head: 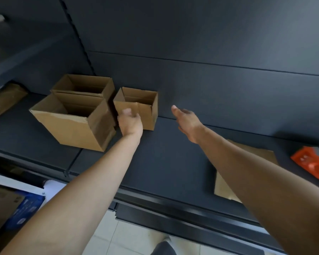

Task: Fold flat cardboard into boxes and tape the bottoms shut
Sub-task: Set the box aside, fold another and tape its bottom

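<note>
Three open-topped cardboard boxes stand on the dark shelf. The small box stands to the right of a large front box and a back box. My left hand lies against the small box's front wall with curled fingers; whether it grips the wall is hidden by the back of the hand. My right hand hovers to the right of the small box, fingers stretched out, apart from it and holding nothing. A flat cardboard sheet lies under my right forearm.
An orange tape dispenser lies at the shelf's right end. A brown wrapped bundle sits at the far left. The dark back panel rises behind the boxes. Below the shelf edge are a blue package and a tiled floor.
</note>
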### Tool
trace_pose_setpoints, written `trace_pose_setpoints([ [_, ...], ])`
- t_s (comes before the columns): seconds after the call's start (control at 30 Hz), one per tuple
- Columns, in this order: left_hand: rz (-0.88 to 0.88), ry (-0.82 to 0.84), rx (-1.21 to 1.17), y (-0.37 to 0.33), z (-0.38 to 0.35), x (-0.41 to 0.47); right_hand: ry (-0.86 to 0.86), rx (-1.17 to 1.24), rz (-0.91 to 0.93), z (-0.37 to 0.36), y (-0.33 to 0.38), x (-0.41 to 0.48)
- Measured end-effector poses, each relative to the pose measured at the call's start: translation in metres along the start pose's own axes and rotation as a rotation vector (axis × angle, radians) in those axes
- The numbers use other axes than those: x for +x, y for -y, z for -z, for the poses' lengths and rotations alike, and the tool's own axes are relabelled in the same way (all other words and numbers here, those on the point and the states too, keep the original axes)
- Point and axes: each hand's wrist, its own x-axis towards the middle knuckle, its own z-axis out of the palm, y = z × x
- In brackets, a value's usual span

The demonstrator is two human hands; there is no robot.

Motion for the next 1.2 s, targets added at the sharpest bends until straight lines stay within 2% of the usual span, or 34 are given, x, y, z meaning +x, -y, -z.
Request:
trace_pose_setpoints([
  [0.17, -0.178, 0.361, 0.141, -0.020, -0.059, -0.082, -0.298, -0.211, 0.078, 0.086, -0.035, -0.042],
  [0.27, -0.102, 0.600, 0.314, -0.016, -0.093, -0.132, -0.384, -0.292, -0.065, 0.140, -0.066, -0.064],
  [0.37, 0.006, 0.728, 0.492, -0.001, -0.114, -0.173, -0.401, -0.384, -0.197, 0.182, -0.102, -0.088],
  [0.5, 0.163, 0.707, 0.532, 0.019, -0.125, -0.202, -0.364, -0.330, -0.278, 0.204, -0.143, -0.112],
  [0.63, 0.228, 0.661, 0.474, 0.021, -0.130, -0.222, -0.311, -0.003, -0.337, 0.213, -0.162, -0.119],
  [0.93, 0.279, 0.587, 0.325, 0.004, -0.148, -0.288, -0.269, 0.256, -0.233, 0.272, -0.140, -0.165],
  [1.0, 0.308, 0.623, 0.283, 0.000, -0.154, -0.304, -0.260, 0.212, -0.140, 0.286, -0.137, -0.168],
  [1.07, 0.307, 0.656, 0.289, -0.008, -0.159, -0.318, -0.296, 0.070, -0.044, 0.300, -0.129, -0.173],
  [1.2, 0.117, 0.535, 0.270, -0.039, -0.169, -0.328, -0.322, -0.459, 0.128, 0.320, -0.101, -0.188],
])
